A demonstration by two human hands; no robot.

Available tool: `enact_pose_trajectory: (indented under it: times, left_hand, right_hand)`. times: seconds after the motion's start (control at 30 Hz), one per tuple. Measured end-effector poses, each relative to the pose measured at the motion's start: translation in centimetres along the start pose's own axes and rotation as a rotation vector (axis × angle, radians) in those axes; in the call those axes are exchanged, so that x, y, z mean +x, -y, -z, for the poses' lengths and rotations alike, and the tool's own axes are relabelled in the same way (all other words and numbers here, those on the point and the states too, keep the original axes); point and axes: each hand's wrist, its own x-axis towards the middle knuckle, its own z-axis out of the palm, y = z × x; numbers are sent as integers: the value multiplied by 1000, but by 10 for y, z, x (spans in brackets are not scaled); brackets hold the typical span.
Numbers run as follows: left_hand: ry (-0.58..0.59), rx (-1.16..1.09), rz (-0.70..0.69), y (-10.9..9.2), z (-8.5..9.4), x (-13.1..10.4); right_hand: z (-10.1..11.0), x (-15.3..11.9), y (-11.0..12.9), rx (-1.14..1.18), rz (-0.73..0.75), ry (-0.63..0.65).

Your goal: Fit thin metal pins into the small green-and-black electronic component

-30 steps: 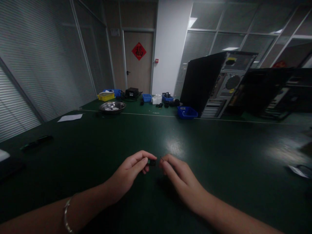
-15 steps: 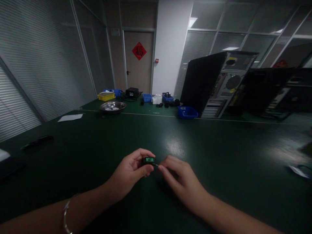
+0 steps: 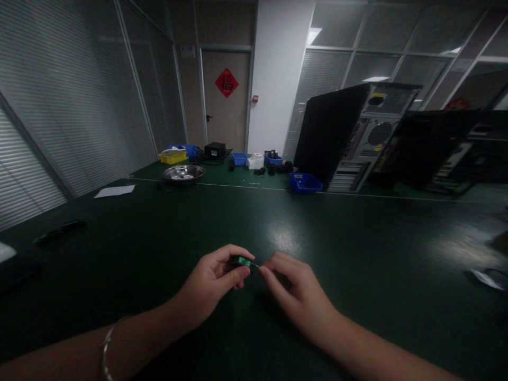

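The green piece (image 3: 244, 261) is partly hidden.

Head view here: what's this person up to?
A person works bare-handed over a dark green tabletop. The left hand pinches a small part with a green face between thumb and fingers. The right hand pinches a thin piece pointed at that part's right end; whether the two touch is too small to tell. Farther back stand a metal bowl, a dark blue bin and a black computer tower.
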Motion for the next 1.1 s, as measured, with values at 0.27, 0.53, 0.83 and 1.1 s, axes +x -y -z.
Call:
enact_pose_trajectory:
  times: [0.27, 0.53, 0.83, 1.1]
  left_hand:
    - [-20, 5, -34, -2, 1, 0]
    - [11, -130, 52, 4, 1, 5]
    - [7, -158, 61, 2, 0, 4]
    - [-29, -121, 69, 3, 1, 4]
  right_hand:
    - [-1, 0, -2, 4, -4, -10]
    - [-3, -1, -5, 28, 34, -9]
    - [-2, -1, -3, 77, 47, -15]
    - [-1, -2, -2, 112, 64, 3]
